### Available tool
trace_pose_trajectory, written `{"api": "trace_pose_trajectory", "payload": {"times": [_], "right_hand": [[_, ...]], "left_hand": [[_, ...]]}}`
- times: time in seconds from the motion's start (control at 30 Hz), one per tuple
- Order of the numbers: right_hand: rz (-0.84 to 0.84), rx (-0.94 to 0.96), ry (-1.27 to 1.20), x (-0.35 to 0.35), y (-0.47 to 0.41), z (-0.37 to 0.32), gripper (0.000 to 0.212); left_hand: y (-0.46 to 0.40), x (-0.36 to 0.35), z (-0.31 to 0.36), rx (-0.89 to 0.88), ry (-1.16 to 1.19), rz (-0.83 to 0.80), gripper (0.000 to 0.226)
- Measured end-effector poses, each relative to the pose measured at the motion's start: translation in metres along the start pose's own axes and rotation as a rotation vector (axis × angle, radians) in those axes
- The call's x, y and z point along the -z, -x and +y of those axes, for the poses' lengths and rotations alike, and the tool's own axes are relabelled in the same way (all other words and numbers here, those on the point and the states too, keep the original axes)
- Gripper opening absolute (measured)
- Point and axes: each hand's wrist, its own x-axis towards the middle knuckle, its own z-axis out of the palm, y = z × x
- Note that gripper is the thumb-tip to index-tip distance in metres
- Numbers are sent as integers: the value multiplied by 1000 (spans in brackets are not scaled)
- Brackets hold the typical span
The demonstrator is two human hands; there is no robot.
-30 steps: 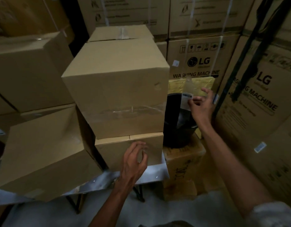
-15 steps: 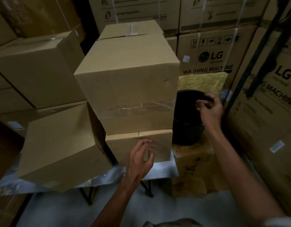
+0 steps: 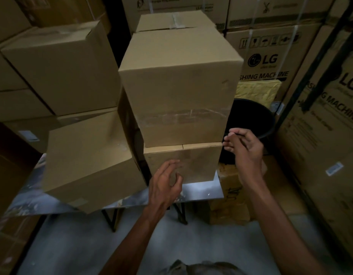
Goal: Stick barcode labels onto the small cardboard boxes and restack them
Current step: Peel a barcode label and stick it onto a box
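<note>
- Boxes stacked on table (image 3: 201, 192): top box (image 3: 179, 90) sat on lower box (image 3: 195, 161), with a third box (image 3: 175, 20) behind the top one.
- Tilted box (image 3: 88, 161) lay left of the stack, leaning, one corner hanging past the table edge.
- Left hand (image 3: 165, 185) was in front of the lower box's face, fingers loosely curled, grip holding nothing visible; contact with the cardboard could not be told.
- Right hand (image 3: 245, 149) was just right of the stack, level with the seam between top and lower box, fingertips (image 3: 230, 139) bunched together as if pinching; anything pinched was too small and dark to tell.
- Black bucket (image 3: 257, 116) stood behind the right hand, on a carton (image 3: 231, 191) beside the table.
- LG cartons (image 3: 270, 60) were stacked behind and to the right.
- No label could be made out on the stacked boxes' faces.
</note>
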Motion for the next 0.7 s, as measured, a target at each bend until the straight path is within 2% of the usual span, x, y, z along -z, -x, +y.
{"api": "trace_pose_trajectory", "payload": {"times": [0.27, 0.5, 0.6, 0.7], "right_hand": [[-176, -26, -16, -61, 58, -5, 9], [-431, -40, -26, -141, 96, 10, 8], [-500, -45, 41, -182, 103, 15, 11], [-576, 47, 187, -226, 102, 18, 9]], "left_hand": [[16, 46, -18, 21, 48, 93, 34], [20, 112, -47, 7, 68, 295, 33], [20, 145, -68, -14, -4, 404, 30], [14, 179, -90, -9, -91, 479, 34]]}}
